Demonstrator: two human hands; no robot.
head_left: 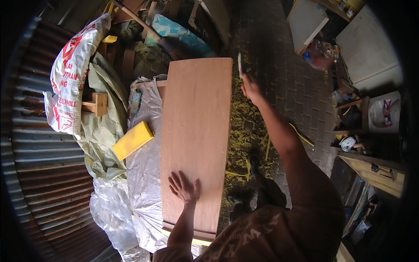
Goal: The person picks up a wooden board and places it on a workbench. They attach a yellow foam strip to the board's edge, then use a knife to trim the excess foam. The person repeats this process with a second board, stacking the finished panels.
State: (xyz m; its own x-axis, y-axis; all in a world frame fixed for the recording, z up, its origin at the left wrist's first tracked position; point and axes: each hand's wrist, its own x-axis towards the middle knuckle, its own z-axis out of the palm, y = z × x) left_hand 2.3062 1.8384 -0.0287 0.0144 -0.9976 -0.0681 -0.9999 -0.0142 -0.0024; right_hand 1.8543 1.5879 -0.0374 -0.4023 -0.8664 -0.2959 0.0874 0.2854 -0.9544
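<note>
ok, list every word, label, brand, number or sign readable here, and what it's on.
White sack, left: large red words, smaller digits, boxed red emblem; partly legible, wording withheld.
Brown shirt, worn by the person: pale lettering, folded and too blurred to read whole.
Small container, upper right: too small to read.
Wooden board: no lettering visible.
</note>
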